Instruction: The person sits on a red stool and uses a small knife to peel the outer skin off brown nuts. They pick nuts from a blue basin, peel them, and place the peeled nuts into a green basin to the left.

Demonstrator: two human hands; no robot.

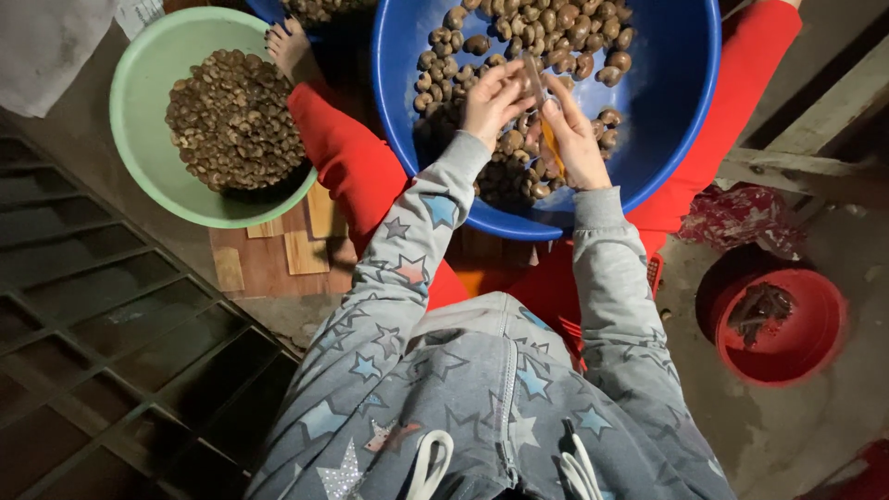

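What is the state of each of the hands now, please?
Left hand: closed on a small brown nut over the blue basin.
Right hand: closed on an orange-handled tool.

Both hands raised over blue basin [685,102], fingertips meeting on one small nut [532,72]. Left hand [493,100] pinches it from left; right hand [572,139] from right, orange-handled tool [552,148] in palm. Basin part-filled with brown nuts [546,32], resting between red-trousered legs [356,171]. Green bowl [139,120] of brown nuts at left, bare foot [292,51] just beside. Red bowl [787,324] with dark scraps at lower right. Grey star-print sleeves [398,268].
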